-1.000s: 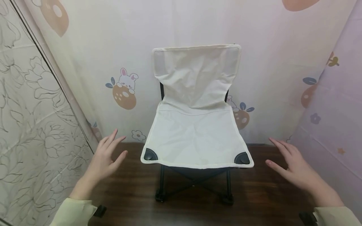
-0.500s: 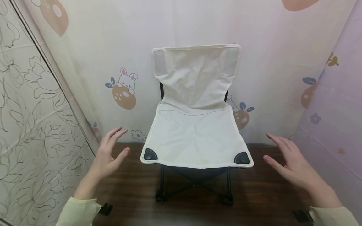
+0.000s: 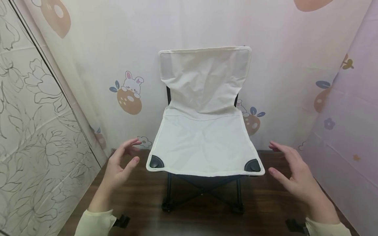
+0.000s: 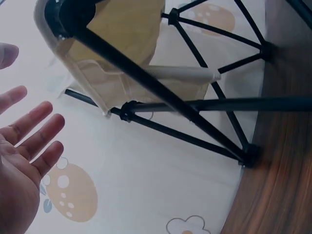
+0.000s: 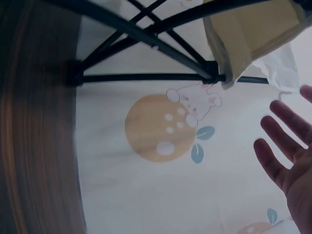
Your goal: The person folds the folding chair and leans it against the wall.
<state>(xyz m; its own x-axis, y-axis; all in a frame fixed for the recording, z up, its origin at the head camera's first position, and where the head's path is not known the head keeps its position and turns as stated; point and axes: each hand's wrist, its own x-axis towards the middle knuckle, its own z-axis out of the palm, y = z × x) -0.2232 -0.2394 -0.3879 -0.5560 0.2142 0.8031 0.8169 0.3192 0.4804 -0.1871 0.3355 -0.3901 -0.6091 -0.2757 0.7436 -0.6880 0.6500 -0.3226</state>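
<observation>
a left hand (image 3: pixel 118 168) and a right hand (image 3: pixel 296 175) flank a white folding chair (image 3: pixel 203 141), apart from it.
we find the chair mid-view, its black legs (image 3: pixel 169 190) on a dark wooden floor (image 3: pixel 203 226); the left hand is at its eight o'clock, the right hand at its four. both hands are empty, thumbs standing well apart from the loosely bent fingers.

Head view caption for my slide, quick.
Left grip and right grip, both open, flank a cream chair, neither touching it.
</observation>
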